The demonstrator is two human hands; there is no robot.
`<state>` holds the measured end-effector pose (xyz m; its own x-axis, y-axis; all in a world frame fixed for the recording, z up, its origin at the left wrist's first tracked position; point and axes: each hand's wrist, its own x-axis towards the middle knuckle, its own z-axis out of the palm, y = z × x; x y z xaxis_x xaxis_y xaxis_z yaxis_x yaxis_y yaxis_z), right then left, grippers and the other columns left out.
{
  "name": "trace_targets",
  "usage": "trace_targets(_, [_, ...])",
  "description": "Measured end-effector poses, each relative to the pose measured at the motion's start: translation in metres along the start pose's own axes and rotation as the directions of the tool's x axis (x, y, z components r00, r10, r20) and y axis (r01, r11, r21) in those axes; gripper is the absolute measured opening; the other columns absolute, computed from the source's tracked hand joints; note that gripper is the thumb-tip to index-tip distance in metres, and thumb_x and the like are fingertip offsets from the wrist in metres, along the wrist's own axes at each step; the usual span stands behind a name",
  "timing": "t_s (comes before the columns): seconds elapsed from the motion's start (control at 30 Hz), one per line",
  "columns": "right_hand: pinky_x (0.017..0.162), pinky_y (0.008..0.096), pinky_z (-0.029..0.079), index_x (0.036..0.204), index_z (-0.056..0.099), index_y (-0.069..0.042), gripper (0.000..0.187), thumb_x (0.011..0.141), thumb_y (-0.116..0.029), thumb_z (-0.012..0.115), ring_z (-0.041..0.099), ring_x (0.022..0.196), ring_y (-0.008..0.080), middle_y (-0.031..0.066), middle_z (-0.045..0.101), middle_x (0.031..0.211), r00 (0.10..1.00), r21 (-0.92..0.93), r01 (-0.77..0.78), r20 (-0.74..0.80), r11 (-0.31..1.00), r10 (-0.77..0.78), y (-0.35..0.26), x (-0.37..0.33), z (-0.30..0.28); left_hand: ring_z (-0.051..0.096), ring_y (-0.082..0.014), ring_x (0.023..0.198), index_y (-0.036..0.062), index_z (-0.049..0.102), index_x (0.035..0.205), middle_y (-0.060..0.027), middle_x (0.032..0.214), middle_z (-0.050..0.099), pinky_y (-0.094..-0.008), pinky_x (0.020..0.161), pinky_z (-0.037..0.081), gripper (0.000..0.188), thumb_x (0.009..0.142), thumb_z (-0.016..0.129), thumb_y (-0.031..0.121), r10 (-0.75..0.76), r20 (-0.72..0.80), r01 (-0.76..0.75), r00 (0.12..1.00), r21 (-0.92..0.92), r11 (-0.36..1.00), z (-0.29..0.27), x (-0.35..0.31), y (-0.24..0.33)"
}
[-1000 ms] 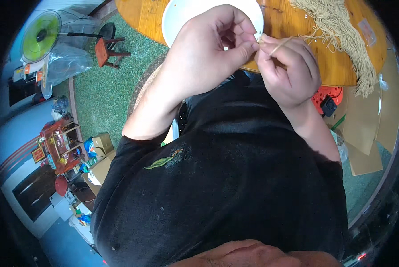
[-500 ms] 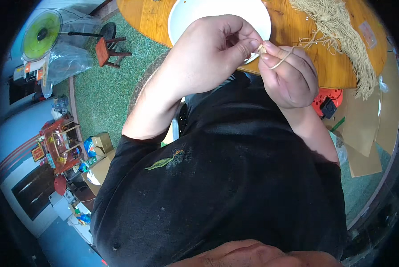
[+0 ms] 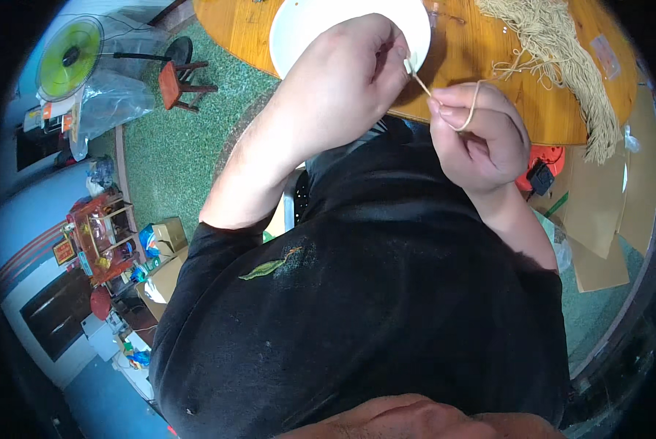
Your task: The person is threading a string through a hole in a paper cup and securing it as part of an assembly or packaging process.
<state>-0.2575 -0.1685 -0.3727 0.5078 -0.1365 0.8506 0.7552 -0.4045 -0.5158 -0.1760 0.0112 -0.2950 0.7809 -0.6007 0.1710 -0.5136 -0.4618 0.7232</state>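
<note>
Above the near edge of the wooden table (image 3: 474,51), my left hand (image 3: 346,77) pinches a small pale piece (image 3: 410,64), too small to name, at its fingertips. A beige cord (image 3: 422,85) runs taut from that piece to my right hand (image 3: 485,135). There the thumb and index finger are closed on the cord, and a loop of it curves over the fingers. Beneath and beyond my left hand is a white bowl (image 3: 291,33), partly covered by the hand. At the right of the table lies a large bundle of beige cords (image 3: 555,44), its ends hanging over the edge.
A flat clear plastic piece (image 3: 604,57) lies beside the cords. Below the table at right are a red object (image 3: 551,157) and cardboard sheets (image 3: 591,212). To the left stand a small wooden stool (image 3: 173,84) and a green fan (image 3: 70,57).
My hands have drawn apart, my right hand going slightly down and right. The cord between them is now straight, and the pale piece shows. The bowl sits slightly further left.
</note>
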Motion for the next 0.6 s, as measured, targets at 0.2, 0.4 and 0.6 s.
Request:
trace_targets(0.2, [0.076, 0.0276, 0.059, 0.096, 0.069, -0.002, 0.021, 0.085, 0.012, 0.079, 0.075, 0.085, 0.0182, 0.0122, 0.078, 0.098, 0.987, 0.175, -0.16, 0.048, 0.971, 0.154, -0.012, -0.004, -0.006, 0.072, -0.0241, 0.075, -0.0041, 0.068, 0.106, -0.0168, 0.087, 0.072, -0.0343, 0.07, 0.056, 0.017, 0.102, 0.068, 0.012, 0.077, 0.056, -0.087, 0.995, 0.207, 0.975, 0.002, -0.002, -0.002])
trace_targets(0.4, [0.086, 0.0266, 0.06, 0.105, 0.064, 0.002, 0.02, 0.093, 0.015, 0.072, 0.073, 0.096, 0.0145, 0.0139, 0.075, 0.106, 0.878, 0.462, -0.429, 0.01, 0.776, 0.479, -0.011, -0.01, -0.003, 0.074, -0.0282, 0.088, -0.0004, 0.071, 0.116, -0.015, 0.099, 0.075, -0.0378, 0.078, 0.06, 0.021, 0.096, 0.069, 0.005, 0.23, 0.057, -0.237, 0.971, 0.285, 0.929, -0.012, 0.003, -0.009])
trace_targets(0.6, [0.086, 0.0261, 0.059, 0.112, 0.06, 0.001, 0.028, 0.091, 0.016, 0.071, 0.073, 0.095, 0.0156, 0.0127, 0.071, 0.103, 0.843, 0.524, -0.454, -0.011, 0.721, 0.538, -0.017, -0.004, 0.001, 0.072, -0.0351, 0.105, 0.004, 0.069, 0.13, -0.0165, 0.115, 0.073, -0.0441, 0.091, 0.059, 0.048, 0.082, 0.078, 0.006, 0.428, 0.083, -0.436, 0.9, 0.128, 0.891, 0.007, -0.004, 0.006])
